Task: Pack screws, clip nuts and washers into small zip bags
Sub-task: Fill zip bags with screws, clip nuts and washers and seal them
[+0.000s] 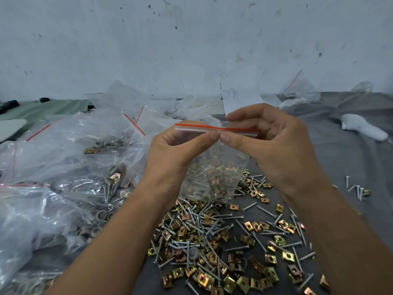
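A small clear zip bag [214, 173] with a red-striped seal hangs in the air in front of me, holding screws, brass-coloured clip nuts and grey washers. My left hand [174, 154] pinches the seal strip left of its middle. My right hand [270, 143] pinches the strip just to the right, thumb tips almost touching. Below the bag lies a loose heap of screws and clip nuts [223, 241] on the dark grey cloth [350, 162].
A pile of filled zip bags [70, 173] covers the left side. More clear bags [297, 90] and paper lean against the stained white wall at the back. A white object [363, 128] lies at the right, with a few stray screws [355, 188] nearby.
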A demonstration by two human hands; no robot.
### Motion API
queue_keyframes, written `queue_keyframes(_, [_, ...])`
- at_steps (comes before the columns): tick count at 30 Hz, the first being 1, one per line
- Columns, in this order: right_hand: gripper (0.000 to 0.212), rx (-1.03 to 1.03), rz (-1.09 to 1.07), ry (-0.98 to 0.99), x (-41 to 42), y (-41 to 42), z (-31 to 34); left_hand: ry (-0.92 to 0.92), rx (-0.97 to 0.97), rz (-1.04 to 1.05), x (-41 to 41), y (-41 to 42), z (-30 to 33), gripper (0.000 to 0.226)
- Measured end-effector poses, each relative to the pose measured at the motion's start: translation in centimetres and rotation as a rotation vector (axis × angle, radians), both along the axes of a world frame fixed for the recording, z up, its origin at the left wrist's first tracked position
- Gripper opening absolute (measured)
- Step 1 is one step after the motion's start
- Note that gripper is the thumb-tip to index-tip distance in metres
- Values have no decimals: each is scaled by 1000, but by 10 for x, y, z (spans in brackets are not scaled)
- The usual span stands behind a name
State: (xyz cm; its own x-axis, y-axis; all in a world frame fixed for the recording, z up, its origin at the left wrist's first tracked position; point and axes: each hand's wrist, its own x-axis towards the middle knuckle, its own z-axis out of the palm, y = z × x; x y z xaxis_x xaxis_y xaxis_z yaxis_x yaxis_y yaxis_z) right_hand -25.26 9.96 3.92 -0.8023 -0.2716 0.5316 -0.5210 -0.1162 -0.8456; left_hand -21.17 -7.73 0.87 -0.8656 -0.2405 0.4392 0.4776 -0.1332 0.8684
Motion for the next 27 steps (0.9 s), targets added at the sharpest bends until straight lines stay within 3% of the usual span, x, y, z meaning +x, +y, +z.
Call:
queue_keyframes(15, [37, 31, -89, -11, 6, 0, 5, -55, -58, 48, -1, -4, -2, 29])
queue_keyframes(22, [42, -50, -74, -85, 1, 2, 9, -4, 71, 18, 4, -3, 1, 18])
queue_keyframes(27, [32, -25, -35, -116, -1, 7, 13, 6, 181, 48, 6, 4, 5, 13])
